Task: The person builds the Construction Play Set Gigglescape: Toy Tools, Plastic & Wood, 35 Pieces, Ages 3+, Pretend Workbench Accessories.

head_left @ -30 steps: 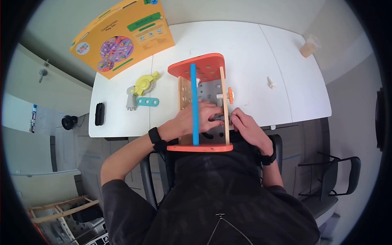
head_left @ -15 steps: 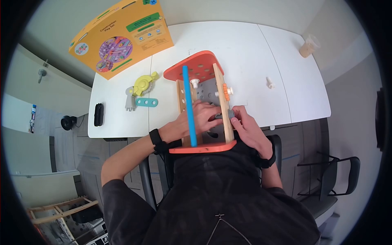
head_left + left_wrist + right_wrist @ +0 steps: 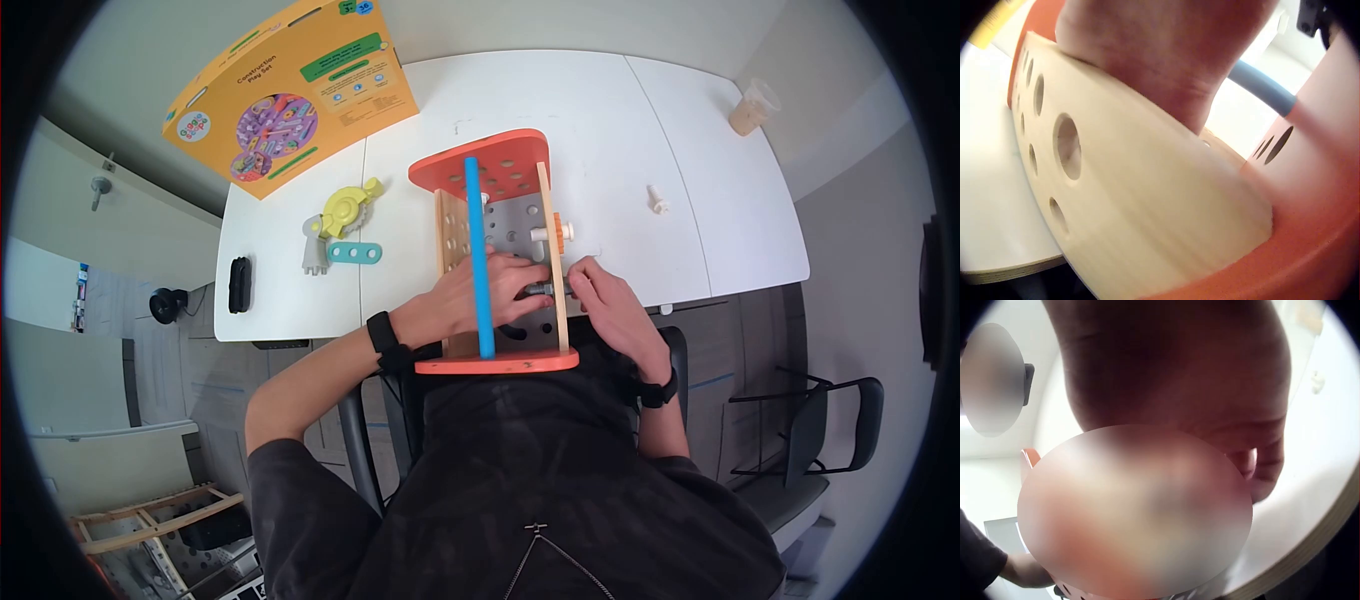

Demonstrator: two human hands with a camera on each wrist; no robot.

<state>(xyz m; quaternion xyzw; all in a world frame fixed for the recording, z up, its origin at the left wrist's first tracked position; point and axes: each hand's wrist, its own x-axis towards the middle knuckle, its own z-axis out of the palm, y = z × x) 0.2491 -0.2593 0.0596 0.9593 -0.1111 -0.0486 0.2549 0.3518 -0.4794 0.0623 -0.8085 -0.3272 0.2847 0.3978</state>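
A toy toolbox with red ends (image 3: 495,363), wooden sides (image 3: 556,265) and a blue rod handle (image 3: 478,250) sits at the table's front edge, against the person's lap. My left hand (image 3: 508,285) reaches inside under the rod, its fingers on a grey bolt (image 3: 540,289) that passes through the right side. Outside that side, my right hand (image 3: 615,312) pinches the bolt's other end. Farther along the same side is a white bolt (image 3: 540,234) with an orange nut (image 3: 559,232). In the left wrist view, the holed wooden side (image 3: 1141,181) hides my left fingers.
On the left of the white table (image 3: 620,130) lie a yellow and grey toy saw (image 3: 345,210), a teal strip (image 3: 355,253) and a black case (image 3: 240,284). A yellow box (image 3: 290,100) stands behind them. At right are a white bolt (image 3: 657,200) and a cup (image 3: 754,108).
The toolbox swung and tipped to the left, then came back to about its earlier position. Both hands stayed at the grey bolt and moved slightly with the box.
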